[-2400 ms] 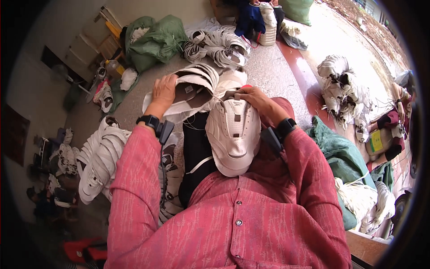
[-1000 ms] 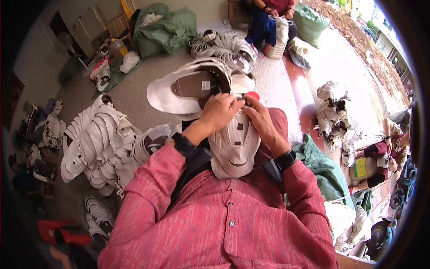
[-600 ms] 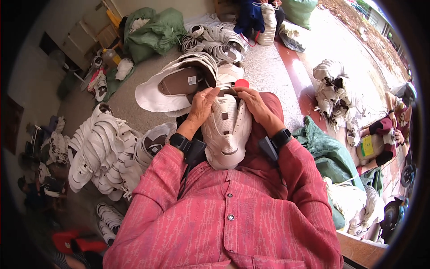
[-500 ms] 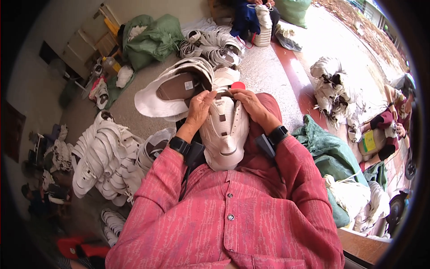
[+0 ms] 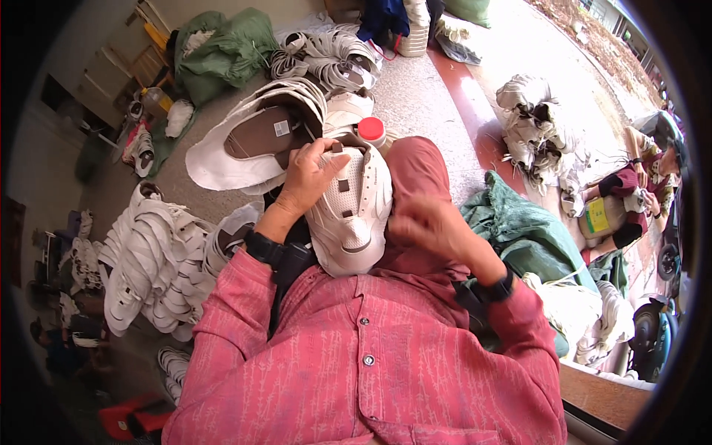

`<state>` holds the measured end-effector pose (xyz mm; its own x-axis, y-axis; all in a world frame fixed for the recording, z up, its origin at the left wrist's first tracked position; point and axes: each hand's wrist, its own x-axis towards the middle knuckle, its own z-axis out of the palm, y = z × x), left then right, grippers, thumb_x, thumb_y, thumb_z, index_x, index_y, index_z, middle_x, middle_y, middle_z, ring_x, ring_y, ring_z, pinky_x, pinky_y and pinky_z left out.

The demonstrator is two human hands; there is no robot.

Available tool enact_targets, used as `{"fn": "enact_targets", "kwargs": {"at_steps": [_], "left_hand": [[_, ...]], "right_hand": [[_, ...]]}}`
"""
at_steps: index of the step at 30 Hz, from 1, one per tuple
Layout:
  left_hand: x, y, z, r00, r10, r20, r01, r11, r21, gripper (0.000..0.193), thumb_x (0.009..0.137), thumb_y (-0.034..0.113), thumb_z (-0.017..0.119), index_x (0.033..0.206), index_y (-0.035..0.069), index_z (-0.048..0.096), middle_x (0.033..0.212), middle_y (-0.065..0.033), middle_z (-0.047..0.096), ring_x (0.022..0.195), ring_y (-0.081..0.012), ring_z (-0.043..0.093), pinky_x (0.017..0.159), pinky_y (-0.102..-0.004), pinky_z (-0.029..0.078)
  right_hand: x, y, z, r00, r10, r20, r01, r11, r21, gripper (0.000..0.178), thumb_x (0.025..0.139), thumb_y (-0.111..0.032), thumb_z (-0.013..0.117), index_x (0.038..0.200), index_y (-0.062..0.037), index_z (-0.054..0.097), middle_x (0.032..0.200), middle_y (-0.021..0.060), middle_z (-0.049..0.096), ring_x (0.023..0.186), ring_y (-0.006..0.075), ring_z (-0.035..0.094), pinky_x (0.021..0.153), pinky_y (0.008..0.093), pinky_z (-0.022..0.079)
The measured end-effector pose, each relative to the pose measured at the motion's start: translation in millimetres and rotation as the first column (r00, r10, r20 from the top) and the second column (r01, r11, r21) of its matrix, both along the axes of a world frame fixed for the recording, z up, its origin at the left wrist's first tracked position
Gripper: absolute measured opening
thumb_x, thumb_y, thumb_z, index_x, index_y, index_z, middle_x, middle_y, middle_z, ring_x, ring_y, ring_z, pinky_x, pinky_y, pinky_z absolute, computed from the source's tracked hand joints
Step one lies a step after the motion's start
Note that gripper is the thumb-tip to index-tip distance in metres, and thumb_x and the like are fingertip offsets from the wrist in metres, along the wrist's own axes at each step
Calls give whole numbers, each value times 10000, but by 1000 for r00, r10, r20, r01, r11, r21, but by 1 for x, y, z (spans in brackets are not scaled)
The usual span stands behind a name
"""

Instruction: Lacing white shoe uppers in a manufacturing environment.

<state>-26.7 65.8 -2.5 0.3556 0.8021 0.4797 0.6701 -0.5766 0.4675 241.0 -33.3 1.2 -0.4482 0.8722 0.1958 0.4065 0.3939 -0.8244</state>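
Note:
A white shoe upper (image 5: 353, 242) with a perforated tongue and eyelet rows lies on my lap, toe toward me. My left hand (image 5: 310, 176) pinches the tongue and collar at its far end. To the right of the upper, above my thigh, is my right hand (image 5: 434, 226), apart from it; motion smears its fingers. Just beyond the upper stands a small container with a red lid (image 5: 370, 129). A stack of white uppers with brown linings (image 5: 256, 141) leans at the far left of my left hand.
White uppers (image 5: 148, 259) are heaped at left, and another bundle (image 5: 530, 122) lies at right. Green sacks (image 5: 230, 55) stand at the back; a green sack (image 5: 530, 230) lies beside my right arm. A co-worker (image 5: 645, 178) sits at far right, another person's legs (image 5: 382, 22) show at the top.
My right hand has let go of the upper's collar and moved down and toward me. My left hand stays on the tongue end. The whole view has shifted slightly.

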Motion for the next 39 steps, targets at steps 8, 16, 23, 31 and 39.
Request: {"fn": "enact_targets", "kwargs": {"at_steps": [8, 16, 23, 31, 39], "left_hand": [[-1, 6, -8, 784, -39, 620, 409, 784, -468, 257, 912, 203, 683, 1089, 29, 619, 949, 33, 621, 843, -26, 531, 752, -194, 451], [-3, 1, -20, 650, 46, 759, 441, 790, -425, 265, 906, 155, 681, 1132, 27, 628, 1016, 11, 645, 893, -47, 558, 820, -202, 458], [-3, -1, -23, 617, 95, 781, 424, 796, -432, 307, 908, 179, 685, 1163, 21, 621, 1055, -24, 666, 915, -76, 593, 842, -217, 469], [-8, 3, -28, 640, 109, 761, 366, 828, -425, 283, 923, 152, 661, 1161, 4, 619, 1067, -28, 659, 925, -81, 595, 852, -220, 469], [-6, -2, -14, 648, 110, 753, 367, 821, -436, 286, 915, 139, 666, 1167, 15, 615, 1052, -22, 659, 916, -75, 589, 845, -220, 470]], "right_hand": [[5, -89, -5, 925, 379, -31, -380, 920, -94, 237, 849, -93, 633, 1081, -47, 650, 941, 160, 628, 890, 340, 616, 785, 372, 501], [100, -101, -70, 758, -346, -552, -374, 462, -804, 326, 955, -204, 598, 1146, 56, 645, 1099, 95, 684, 972, 137, 640, 876, 249, 497], [223, -186, -221, 448, -873, 195, 707, 212, -675, 201, 857, -169, 626, 984, -15, 646, 784, 18, 614, 555, 81, 522, 465, 209, 405], [253, -190, -198, 147, -989, 3, 876, 129, -464, 160, 881, -148, 630, 959, -13, 665, 783, 48, 647, 533, 101, 589, 387, 215, 426], [326, -161, -212, 176, -797, 578, 794, 462, 396, 138, 817, -184, 655, 915, -93, 689, 931, 132, 611, 850, 326, 628, 757, 434, 502]]}}
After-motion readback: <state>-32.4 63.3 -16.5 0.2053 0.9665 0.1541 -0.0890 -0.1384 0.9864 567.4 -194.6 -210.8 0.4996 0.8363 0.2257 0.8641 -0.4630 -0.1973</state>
